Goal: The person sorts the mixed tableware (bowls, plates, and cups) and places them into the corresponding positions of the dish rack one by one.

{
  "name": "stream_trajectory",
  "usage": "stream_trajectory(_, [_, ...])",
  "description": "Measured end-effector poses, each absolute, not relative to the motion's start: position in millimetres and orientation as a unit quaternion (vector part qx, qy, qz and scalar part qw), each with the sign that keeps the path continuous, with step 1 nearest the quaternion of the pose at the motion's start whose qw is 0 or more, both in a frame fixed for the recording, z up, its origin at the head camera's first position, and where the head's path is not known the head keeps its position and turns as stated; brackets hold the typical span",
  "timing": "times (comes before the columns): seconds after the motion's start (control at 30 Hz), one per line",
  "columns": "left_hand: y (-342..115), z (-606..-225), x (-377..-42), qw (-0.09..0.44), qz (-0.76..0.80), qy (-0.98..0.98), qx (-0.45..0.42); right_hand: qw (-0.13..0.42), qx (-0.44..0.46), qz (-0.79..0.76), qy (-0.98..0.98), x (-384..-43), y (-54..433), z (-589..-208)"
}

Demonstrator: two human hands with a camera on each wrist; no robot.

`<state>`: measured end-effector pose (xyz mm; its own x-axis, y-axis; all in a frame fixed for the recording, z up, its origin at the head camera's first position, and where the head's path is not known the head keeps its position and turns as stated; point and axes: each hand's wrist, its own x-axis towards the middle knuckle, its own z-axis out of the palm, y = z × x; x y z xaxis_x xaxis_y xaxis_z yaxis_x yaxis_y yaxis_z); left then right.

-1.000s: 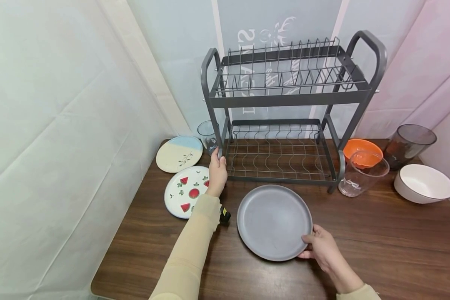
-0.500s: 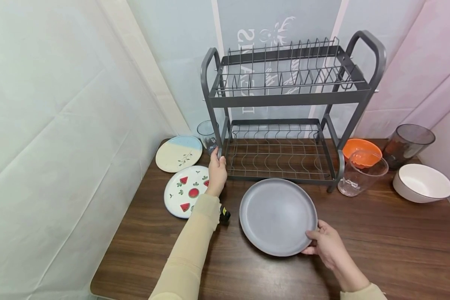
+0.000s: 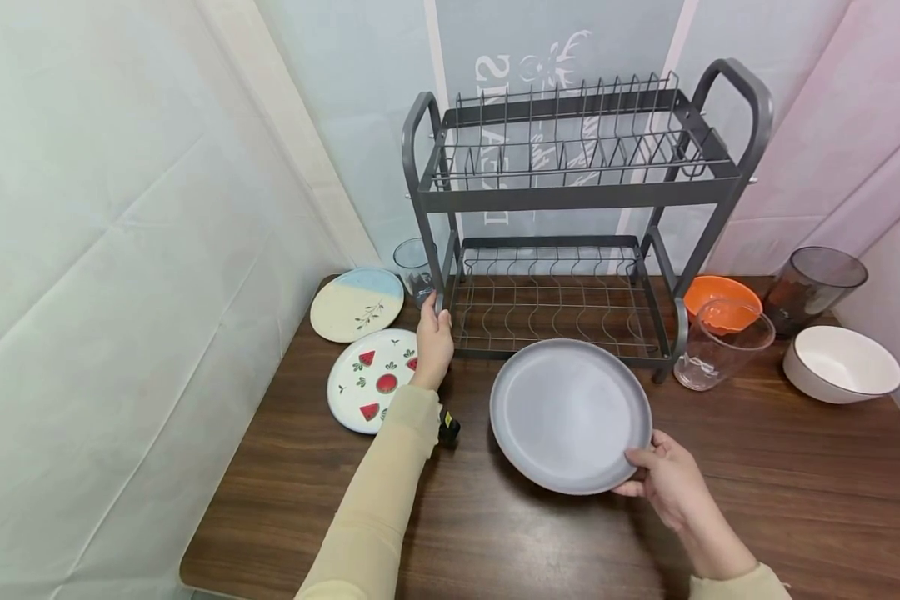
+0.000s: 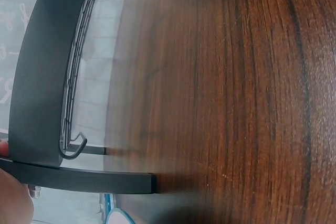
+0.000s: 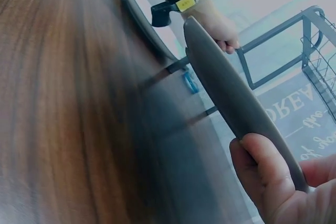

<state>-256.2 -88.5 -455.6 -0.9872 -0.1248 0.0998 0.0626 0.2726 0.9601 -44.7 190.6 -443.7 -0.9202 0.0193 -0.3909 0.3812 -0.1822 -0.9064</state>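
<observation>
A round grey plate (image 3: 570, 417) is tilted above the table, its far edge overlapping the front bar of the rack in the head view. My right hand (image 3: 671, 479) pinches its right rim, thumb on top and fingers underneath. The right wrist view shows the plate's underside (image 5: 231, 87) lifted off the wood. At the left, my left hand (image 3: 435, 346) grips the front left post of the dark two-tier dish rack (image 3: 577, 196). In the left wrist view only a bit of that hand (image 4: 13, 198) shows, beside the rack frame (image 4: 39, 77).
Left of the rack lie a watermelon-patterned plate (image 3: 348, 387), partly behind my forearm, and a cream-and-blue plate (image 3: 345, 308), with a glass (image 3: 411, 262) behind. Right of it stand an orange bowl (image 3: 701, 292), a clear glass (image 3: 697, 371), a smoky glass (image 3: 795, 292) and a white bowl (image 3: 825, 379).
My right hand has raised the grey plate and carried it forward and slightly right, towards the rack. The left hand stays on the post.
</observation>
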Motion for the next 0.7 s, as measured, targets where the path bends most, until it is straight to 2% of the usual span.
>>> stream_trajectory(0.7, [-90,-456,-256,0.066,-0.609,-0.791,0.011,0.051,0.157,-0.799,0.578,-57,228,-429])
